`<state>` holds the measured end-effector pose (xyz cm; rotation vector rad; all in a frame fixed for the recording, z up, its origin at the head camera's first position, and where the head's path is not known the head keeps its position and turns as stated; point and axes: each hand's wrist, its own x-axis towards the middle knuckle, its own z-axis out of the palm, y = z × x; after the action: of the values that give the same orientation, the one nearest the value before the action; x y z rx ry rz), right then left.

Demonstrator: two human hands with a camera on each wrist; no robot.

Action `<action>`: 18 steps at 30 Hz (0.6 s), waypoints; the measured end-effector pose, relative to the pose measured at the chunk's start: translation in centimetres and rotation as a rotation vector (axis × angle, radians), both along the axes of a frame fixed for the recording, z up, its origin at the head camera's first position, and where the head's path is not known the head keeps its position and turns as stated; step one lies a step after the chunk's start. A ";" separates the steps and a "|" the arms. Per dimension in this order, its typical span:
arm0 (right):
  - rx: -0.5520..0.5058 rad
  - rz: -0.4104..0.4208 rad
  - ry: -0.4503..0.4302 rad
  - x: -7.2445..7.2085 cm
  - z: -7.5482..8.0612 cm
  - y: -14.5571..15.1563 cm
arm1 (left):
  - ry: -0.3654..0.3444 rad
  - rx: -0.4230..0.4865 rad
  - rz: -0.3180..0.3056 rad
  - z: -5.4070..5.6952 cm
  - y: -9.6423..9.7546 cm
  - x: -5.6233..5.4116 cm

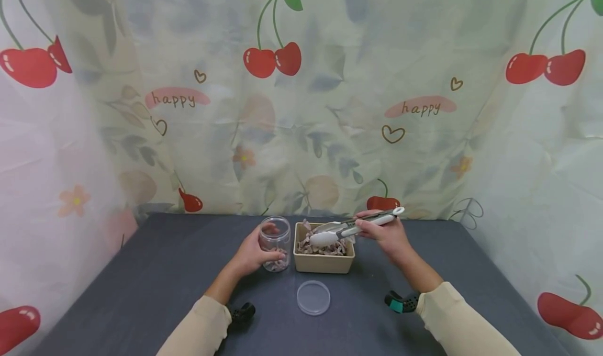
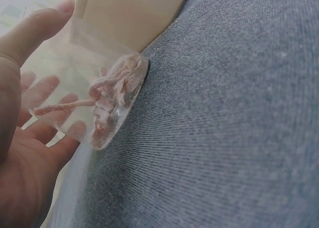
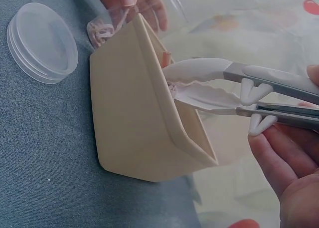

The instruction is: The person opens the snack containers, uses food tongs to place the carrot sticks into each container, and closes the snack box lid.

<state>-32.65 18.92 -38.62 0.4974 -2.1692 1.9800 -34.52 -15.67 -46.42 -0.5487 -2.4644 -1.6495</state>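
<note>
Only text I can read: "happy", twice, brown on pink smears on the curtain [image 1: 325, 136] behind the table [image 1: 141, 272].

Left hand [image 1: 254, 252]: reaches in from the near edge, curled round a clear jar [image 1: 286, 242], thumb on the near side, fingers behind. Grip is as wide as the jar. Jar stands upright on the surface, toward the far edge, just left of the tan box [image 1: 324, 264], mouth uncovered, some pale strips [image 1: 277, 263] at the bottom.

Right hand [image 1: 383, 233]: raised beyond the box's right edge, fingers and thumb closed around the handles of the white-and-grey tongs [image 1: 325, 238]. Tongs slope down-left, heads over the box, which is well filled with more strips. Clear round lid [image 1: 313, 298] lies flat between the box and the near edge.

View differences: left wrist cam gives me the jar's base, strips bunched there, one long strand up the wall, fingers visible through the plastic. Right wrist cam shows the gap between the tong heads, reaching past the box rim, plus a small orange-pink bit there I can't identify. Whether the tongs have hold of anything: can't tell. Head cam alone shows both straps [image 1: 401, 302], one by each sleeve cuff.
</note>
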 end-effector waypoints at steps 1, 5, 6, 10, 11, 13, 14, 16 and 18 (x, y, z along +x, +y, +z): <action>0.001 0.003 0.005 0.0 0.0 0.1 | -0.001 -0.002 0.002 0.0 0.0 0.0; -0.002 0.000 0.027 0.1 0.2 0.4 | 0.001 -0.006 0.003 -0.1 0.0 0.0; -0.005 -0.006 0.032 0.1 0.3 0.4 | -0.001 -0.006 0.005 -0.1 0.0 0.0; -0.029 -0.028 0.045 0.2 0.7 0.6 | -0.001 -0.008 0.009 0.0 0.0 0.1; -0.031 -0.036 0.045 0.2 0.8 0.6 | -0.001 -0.009 0.011 -0.1 0.0 0.0; -0.040 -0.042 0.043 0.2 1.0 0.7 | -0.001 -0.015 0.014 0.0 0.0 0.1; -0.041 -0.044 0.041 0.2 1.1 0.7 | -0.001 -0.018 0.015 0.0 0.0 0.1; -0.047 -0.052 0.038 0.2 1.2 0.7 | -0.003 -0.027 0.018 0.0 0.0 0.1; -0.051 -0.054 0.040 0.3 1.3 0.8 | -0.005 -0.032 0.018 0.1 0.0 0.2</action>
<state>-32.36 19.68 -37.29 0.4619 -2.0806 1.9752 -34.32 -15.64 -46.34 -0.5250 -2.4954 -1.6093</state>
